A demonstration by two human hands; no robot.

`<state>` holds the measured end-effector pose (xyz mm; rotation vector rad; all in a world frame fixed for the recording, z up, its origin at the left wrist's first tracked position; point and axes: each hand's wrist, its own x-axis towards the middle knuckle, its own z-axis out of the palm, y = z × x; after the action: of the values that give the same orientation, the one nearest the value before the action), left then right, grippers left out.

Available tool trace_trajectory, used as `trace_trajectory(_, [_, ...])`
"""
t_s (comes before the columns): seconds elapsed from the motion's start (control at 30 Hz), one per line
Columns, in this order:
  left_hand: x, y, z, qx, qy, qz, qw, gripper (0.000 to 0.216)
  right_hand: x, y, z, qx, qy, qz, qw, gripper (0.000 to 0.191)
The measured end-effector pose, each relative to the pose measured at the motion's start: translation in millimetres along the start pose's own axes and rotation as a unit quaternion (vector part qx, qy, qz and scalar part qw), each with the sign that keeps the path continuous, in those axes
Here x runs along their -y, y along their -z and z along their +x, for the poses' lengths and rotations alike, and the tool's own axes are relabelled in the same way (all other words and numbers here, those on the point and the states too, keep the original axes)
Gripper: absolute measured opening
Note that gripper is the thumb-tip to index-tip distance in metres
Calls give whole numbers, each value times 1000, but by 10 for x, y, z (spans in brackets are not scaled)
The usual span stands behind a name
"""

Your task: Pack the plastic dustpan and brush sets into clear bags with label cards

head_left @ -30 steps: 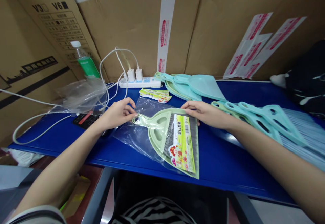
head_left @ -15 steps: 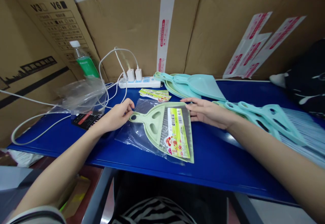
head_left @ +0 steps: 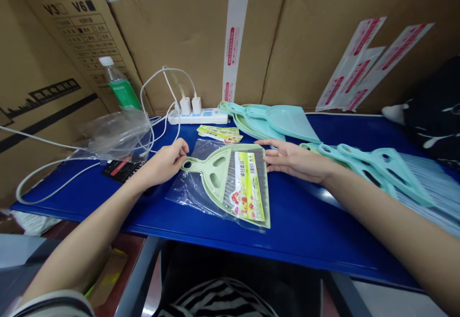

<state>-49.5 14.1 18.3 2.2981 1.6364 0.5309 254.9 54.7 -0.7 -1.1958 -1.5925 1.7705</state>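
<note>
A pale green dustpan [head_left: 212, 193] lies flat on the blue table, handle to the left, with a small brush [head_left: 230, 182] nested in it. A yellow-green printed card [head_left: 251, 206] rests over the bristles. Around or beneath them spreads a clear plastic bag [head_left: 183, 194]; how far the set is inside it, I cannot tell. My left hand [head_left: 167, 161] is closed at the handle's end, its fingertips partly hidden. At the dustpan's wide edge, my right hand [head_left: 293, 160] is open, its fingers stretched out and touching the upper right corner.
Several printed cards [head_left: 219, 134] lie behind the dustpan. Turquoise dustpans [head_left: 291, 120] are stacked at the back, and brushes [head_left: 388, 168] lie to the right. A power strip [head_left: 212, 116] with cables, crumpled plastic [head_left: 118, 132], a phone [head_left: 118, 170] and a bottle [head_left: 124, 91] occupy the left side.
The dustpan, brush and card have slid slightly left. My left hand has shifted a little left too, while my right fingers have moved slightly lower along the wide edge.
</note>
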Motion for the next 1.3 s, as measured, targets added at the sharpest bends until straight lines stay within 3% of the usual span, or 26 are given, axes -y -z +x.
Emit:
trace_trajectory(0.3, [-6, 5, 4, -9, -1, 14, 1000, 9, 11, -12, -13, -41, -18, 18, 999, 54])
trace_trajectory(0.53, [26, 22, 9, -35, 4, 50, 998, 13, 2, 59, -22, -20, 2, -30, 999, 62])
trace_trajectory(0.77, [64, 50, 17, -68, 23, 96, 993, 12, 89, 133, -89, 34, -27, -131, 990, 71])
trace_trajectory(1.0, [-31, 87, 3, -67, 61, 152, 984, 9, 136, 168, -167, 106, -18, -209, 972, 54])
trace_trajectory(1.13, [-31, 62, 9, -63, 40, 116, 990, 10, 173, 140, -212, 131, -14, -257, 957, 41])
trace_trajectory(1.3, [-4, 32, 11, -59, 0, 96, 994, 12, 184, 110, -193, 120, -36, -272, 954, 43])
